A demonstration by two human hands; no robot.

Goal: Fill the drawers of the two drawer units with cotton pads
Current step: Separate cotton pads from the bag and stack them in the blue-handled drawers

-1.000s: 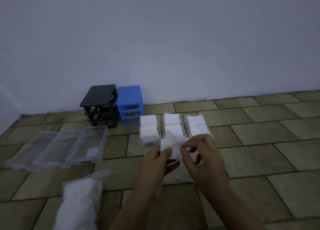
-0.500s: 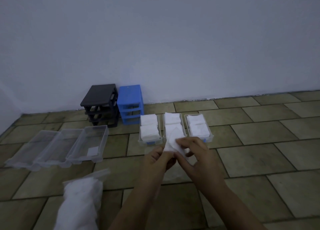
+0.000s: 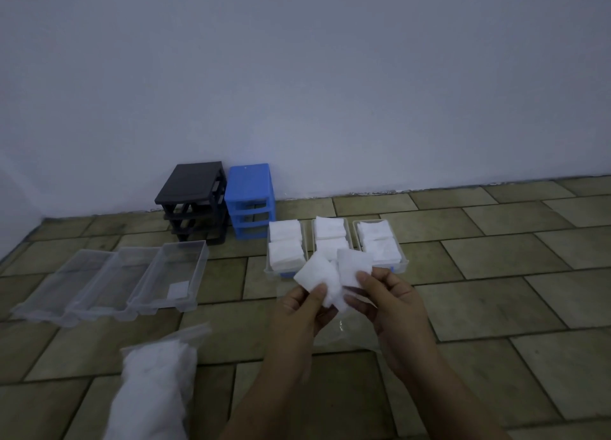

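Note:
My left hand (image 3: 302, 310) and my right hand (image 3: 391, 302) both pinch a small stack of white cotton pads (image 3: 334, 274), fanned apart in the air. Just beyond them three clear drawers (image 3: 401, 264) sit side by side on the floor, each holding white pads. Three empty clear drawers (image 3: 165, 274) lie in a row to the left. A black drawer frame (image 3: 193, 198) and a blue drawer frame (image 3: 250, 201) stand against the wall with no drawers in them.
A clear plastic bag full of cotton pads (image 3: 155, 386) lies at the near left. An empty clear wrapper (image 3: 347, 333) rests on the tiled floor under my hands. A white wall closes off the back.
My hands have spread the stack of pads apart into two fanned pieces and lifted it slightly. Drawers, frames and bag have stayed where they were.

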